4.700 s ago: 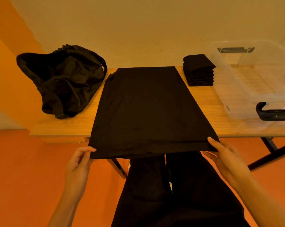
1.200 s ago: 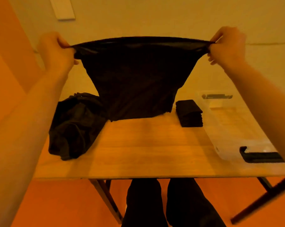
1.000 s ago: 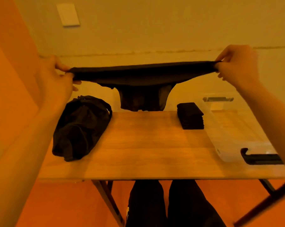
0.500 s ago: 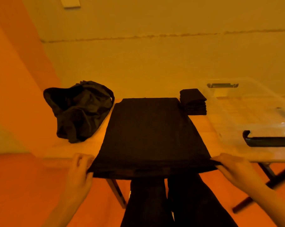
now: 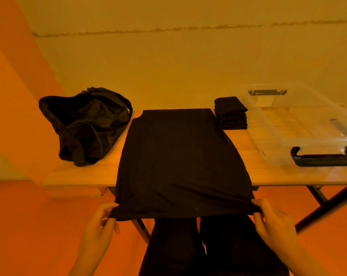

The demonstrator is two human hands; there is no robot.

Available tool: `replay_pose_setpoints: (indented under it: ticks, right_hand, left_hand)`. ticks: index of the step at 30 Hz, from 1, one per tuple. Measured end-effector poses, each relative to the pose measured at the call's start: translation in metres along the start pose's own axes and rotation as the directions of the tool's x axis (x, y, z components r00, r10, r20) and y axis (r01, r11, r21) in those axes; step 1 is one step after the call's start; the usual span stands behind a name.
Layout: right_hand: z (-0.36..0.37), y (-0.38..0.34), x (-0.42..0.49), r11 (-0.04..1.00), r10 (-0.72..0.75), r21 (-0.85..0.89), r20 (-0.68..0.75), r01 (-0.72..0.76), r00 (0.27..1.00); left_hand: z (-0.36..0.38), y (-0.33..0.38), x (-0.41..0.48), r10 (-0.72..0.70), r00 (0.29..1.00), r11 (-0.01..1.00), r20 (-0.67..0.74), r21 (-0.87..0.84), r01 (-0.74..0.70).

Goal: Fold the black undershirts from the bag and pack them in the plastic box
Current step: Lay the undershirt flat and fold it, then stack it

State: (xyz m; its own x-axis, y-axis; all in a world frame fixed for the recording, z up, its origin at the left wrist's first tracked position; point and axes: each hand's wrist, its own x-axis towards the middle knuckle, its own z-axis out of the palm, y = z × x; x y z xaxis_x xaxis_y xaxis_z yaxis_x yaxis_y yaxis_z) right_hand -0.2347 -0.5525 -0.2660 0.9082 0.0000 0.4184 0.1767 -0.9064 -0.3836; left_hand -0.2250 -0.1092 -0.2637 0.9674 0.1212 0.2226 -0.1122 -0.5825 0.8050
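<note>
Here, black undershirt (image 5: 180, 160) smooth on table (image 5: 79, 175), hem overhanging, left hand (image 5: 101, 226) and right hand (image 5: 274, 226) pinching corners

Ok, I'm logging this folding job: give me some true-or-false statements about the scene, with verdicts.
1. The black undershirt lies spread on the wooden table. True.
2. The left hand is empty. False: it pinches a hem corner, as does the right hand.
3. The stack of folded black undershirts sits inside the clear plastic box. False: it stands on the table beside it.
4. The black fabric bag lies left of the spread undershirt. True.
</note>
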Motion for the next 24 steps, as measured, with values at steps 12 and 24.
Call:
replay_pose_setpoints:
  ticks: [12, 24]
  right_hand:
    - [-0.017, -0.02, -0.004, 0.983, -0.185, 0.011, 0.119, 0.185, 0.975]
    - [-0.033, -0.036, 0.0, 0.644, 0.379, 0.551, 0.373, -0.531, 0.847]
  left_hand:
    - [-0.048, -0.019, 0.007, 0.239, 0.97, 0.826, 0.055, 0.514, -0.232]
    - [-0.04, -0.007, -0.011, 0.012, 0.998, 0.976, 0.06, -0.217, 0.001]
